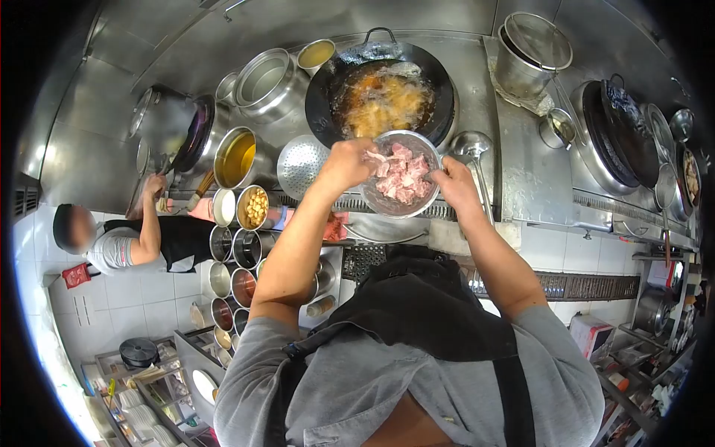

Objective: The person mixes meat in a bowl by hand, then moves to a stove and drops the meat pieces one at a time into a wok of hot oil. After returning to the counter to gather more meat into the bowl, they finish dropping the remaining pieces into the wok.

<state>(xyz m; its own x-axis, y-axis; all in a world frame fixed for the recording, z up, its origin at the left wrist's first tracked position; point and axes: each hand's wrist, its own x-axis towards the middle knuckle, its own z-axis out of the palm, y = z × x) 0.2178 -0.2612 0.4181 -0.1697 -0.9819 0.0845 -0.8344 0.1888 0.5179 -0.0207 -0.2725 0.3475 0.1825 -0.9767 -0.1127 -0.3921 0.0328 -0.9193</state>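
A metal bowl point(402, 213) of raw meat chunks point(404, 177) is held just in front of a large black wok point(322, 112). My right hand point(457, 186) grips the bowl's right rim, thumb over the edge. My left hand point(350, 165) is closed at the left rim, its fingertips on a pale piece of raw meat; its far fingers are partly hidden. In the wok, pieces of food point(387, 104) bubble in hot oil. A round perforated strainer point(303, 165) lies left of my left hand. Right of the bowl rests a ladle point(472, 144).
Metal pots point(264, 86) and a pot of yellow oil point(240, 155) stand at left. Several ingredient containers point(253, 207) line the counter's front. At far left a co-worker point(138, 242) handles another wok. A strainer pot point(530, 59) and second wok point(622, 134) are at right.
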